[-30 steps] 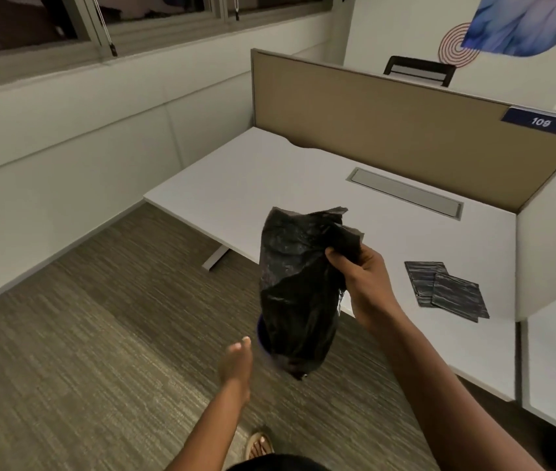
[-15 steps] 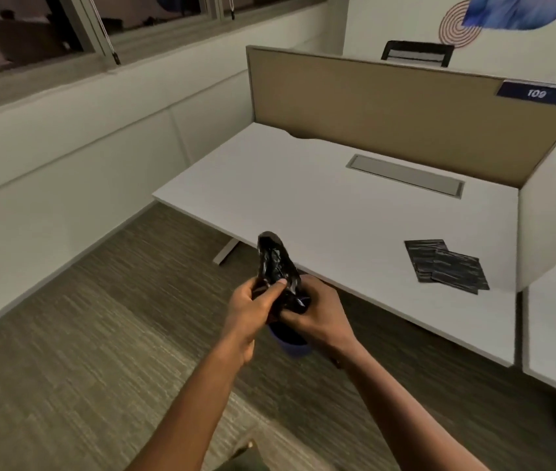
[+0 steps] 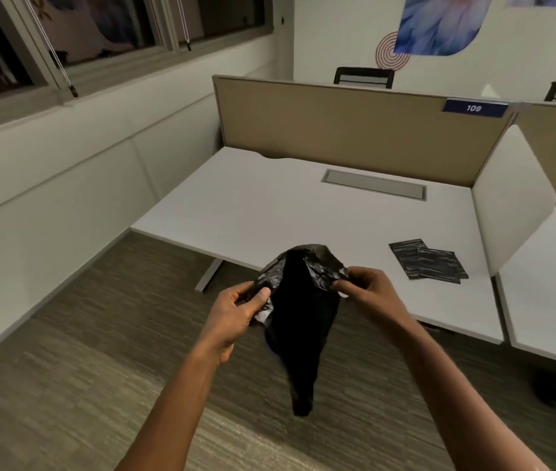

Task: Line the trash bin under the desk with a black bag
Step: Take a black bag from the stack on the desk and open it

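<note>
A black plastic bag (image 3: 300, 321) hangs in front of me above the carpet, its mouth pulled apart at the top and its tail drooping down. My left hand (image 3: 239, 309) pinches the left edge of the mouth and my right hand (image 3: 368, 290) pinches the right edge. The white desk (image 3: 269, 212) stands just beyond the bag. No trash bin shows in this view; something bluish peeks out behind the bag's left side, too hidden to identify.
Two folded black bags (image 3: 427, 263) lie on the desk near its front right. A tan partition (image 3: 337, 120) backs the desk and a white divider (image 3: 510, 198) closes its right side. A desk leg (image 3: 208, 275) meets the carpet. A second desk (image 3: 551, 287) sits to the right.
One second ago only my right hand held the bag. Both hands then bunched it together, and now they have drawn its mouth apart so it hangs open. The view has tilted upward.
</note>
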Action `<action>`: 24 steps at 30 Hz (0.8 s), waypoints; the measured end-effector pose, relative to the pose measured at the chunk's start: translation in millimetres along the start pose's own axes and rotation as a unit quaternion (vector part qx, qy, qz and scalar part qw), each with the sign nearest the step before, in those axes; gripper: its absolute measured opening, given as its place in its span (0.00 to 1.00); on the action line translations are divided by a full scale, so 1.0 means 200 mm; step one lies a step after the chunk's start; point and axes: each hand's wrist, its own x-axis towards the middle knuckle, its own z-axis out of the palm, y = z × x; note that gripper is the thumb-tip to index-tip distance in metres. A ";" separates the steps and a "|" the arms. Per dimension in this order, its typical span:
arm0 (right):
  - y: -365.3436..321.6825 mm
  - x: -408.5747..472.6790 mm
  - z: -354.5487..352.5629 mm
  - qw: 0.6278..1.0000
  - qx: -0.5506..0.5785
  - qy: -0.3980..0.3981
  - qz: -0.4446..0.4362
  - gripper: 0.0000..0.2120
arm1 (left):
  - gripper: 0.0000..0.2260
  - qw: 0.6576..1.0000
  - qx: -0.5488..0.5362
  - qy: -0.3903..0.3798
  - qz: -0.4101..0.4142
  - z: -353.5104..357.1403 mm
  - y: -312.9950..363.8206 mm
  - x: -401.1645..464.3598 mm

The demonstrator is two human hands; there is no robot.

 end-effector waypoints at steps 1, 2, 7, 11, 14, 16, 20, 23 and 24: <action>-0.01 0.03 -0.03 0.999 -0.047 -0.011 0.015 0.13 | 0.09 1.000 0.003 -0.002 0.008 -0.05 0.01 0.01; -0.02 0.06 -0.06 0.995 -0.091 -0.028 0.030 0.10 | 0.09 1.000 0.005 -0.004 0.017 -0.10 0.03 0.03; -0.06 0.19 -0.12 0.975 -0.206 -0.029 0.078 0.05 | 0.08 0.998 0.036 -0.029 0.044 -0.28 0.06 0.09; -0.04 0.22 -0.04 0.965 -0.193 0.155 0.087 0.10 | 0.10 0.998 0.015 -0.033 0.050 -0.34 0.07 0.11; -0.05 0.18 0.08 0.955 -0.001 0.288 0.074 0.12 | 0.09 0.997 -0.037 -0.004 0.067 -0.30 0.05 0.10; -0.04 0.14 0.17 0.944 0.129 0.280 0.115 0.12 | 0.08 0.994 -0.072 0.029 0.071 -0.24 0.02 0.10; -0.04 0.04 0.38 0.957 0.212 0.057 0.191 0.26 | 0.09 0.995 -0.076 0.000 0.059 -0.09 -0.08 0.03; -0.05 0.03 0.45 0.970 0.184 0.010 0.157 0.28 | 0.08 0.997 -0.039 -0.063 0.019 -0.02 -0.15 -0.03; -0.05 0.04 0.45 0.971 0.187 0.003 0.148 0.25 | 0.08 0.996 -0.028 -0.081 0.003 -0.01 -0.16 -0.04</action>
